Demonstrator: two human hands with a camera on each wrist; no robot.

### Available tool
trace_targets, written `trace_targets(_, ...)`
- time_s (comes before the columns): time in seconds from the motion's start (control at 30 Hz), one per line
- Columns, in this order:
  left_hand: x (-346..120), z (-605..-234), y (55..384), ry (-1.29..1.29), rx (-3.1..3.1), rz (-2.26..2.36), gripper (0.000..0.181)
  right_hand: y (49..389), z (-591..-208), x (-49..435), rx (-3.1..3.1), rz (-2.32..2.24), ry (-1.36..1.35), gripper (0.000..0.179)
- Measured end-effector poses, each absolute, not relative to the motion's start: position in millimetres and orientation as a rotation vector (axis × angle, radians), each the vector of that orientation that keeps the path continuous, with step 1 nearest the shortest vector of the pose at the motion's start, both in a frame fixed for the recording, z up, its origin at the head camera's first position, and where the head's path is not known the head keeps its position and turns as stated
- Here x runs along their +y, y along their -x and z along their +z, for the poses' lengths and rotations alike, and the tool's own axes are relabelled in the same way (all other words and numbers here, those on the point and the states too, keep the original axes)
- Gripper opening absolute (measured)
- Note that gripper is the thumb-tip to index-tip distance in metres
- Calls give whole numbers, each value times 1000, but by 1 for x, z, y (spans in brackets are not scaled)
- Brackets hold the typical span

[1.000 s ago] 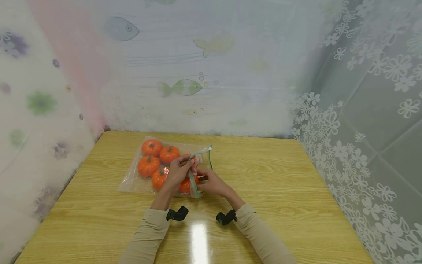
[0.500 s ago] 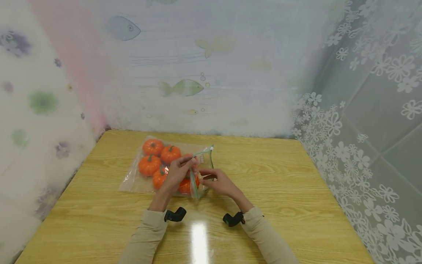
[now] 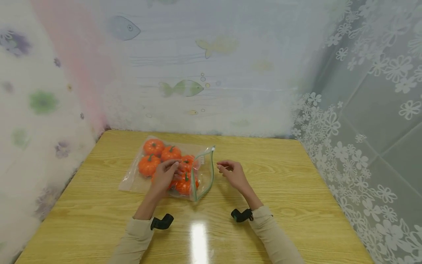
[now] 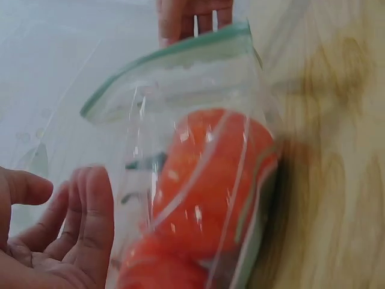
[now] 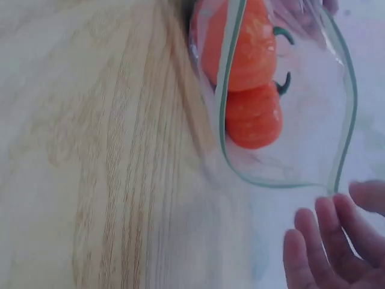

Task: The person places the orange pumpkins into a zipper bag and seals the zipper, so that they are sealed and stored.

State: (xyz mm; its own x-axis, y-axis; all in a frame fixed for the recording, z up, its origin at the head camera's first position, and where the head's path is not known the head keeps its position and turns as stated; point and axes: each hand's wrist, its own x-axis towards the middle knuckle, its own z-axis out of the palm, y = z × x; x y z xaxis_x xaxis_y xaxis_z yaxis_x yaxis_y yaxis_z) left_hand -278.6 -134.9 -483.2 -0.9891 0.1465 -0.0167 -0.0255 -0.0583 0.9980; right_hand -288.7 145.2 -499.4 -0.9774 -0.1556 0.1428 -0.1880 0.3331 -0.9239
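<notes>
A clear zip bag (image 3: pixel 204 179) with a green-edged mouth lies on the table, its mouth gaping toward the right. Inside it are several small orange pumpkins (image 3: pixel 150 165) with green stems. My left hand (image 3: pixel 164 174) is over the bag's near middle, fingers relaxed and holding nothing; it hides part of one pumpkin. Just right of the bag's mouth is my right hand (image 3: pixel 233 173), its fingers loosely bent with nothing between them. In the right wrist view, the fingertips (image 5: pixel 325 208) of that hand are close to the bag's green rim (image 5: pixel 271 184).
The wooden table (image 3: pixel 280 183) runs back to a curtain (image 3: pixel 230 73) printed with fish. A flower-patterned curtain (image 3: pixel 362 128) hangs along the right side. Each wrist wears a black camera mount (image 3: pixel 162 222).
My left hand has let go of the bag's rim and moved left. My right hand has drawn back out of the bag's mouth to the right. The mouth now stands wider.
</notes>
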Motion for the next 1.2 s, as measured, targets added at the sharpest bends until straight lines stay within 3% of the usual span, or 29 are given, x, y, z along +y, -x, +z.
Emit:
trace_targets(0.1, -149, -487, 273, -148, 2102, 2083, 38, 294, -500, 145, -2498, 1780, -211, 31)
trace_targets(0.3, -162, -503, 263, -560, 1935, 1612, 48, 308, -502, 142, -2503, 1821, -119, 40)
trace_targets(0.43, -154, -514, 251, -652, 1774, 1478, 47, 319, -499, 136, -2538, 1853, -128, 47)
trace_targets(0.87, -118, -533, 224, -308, 1567, 1723, 56, 351, -482, 125, -2502, 2012, -151, 46)
trace_targets(1.2, -106, -542, 225, -84, 1377, 2017, 42, 366, -480, 116, -2507, 2084, -120, 42)
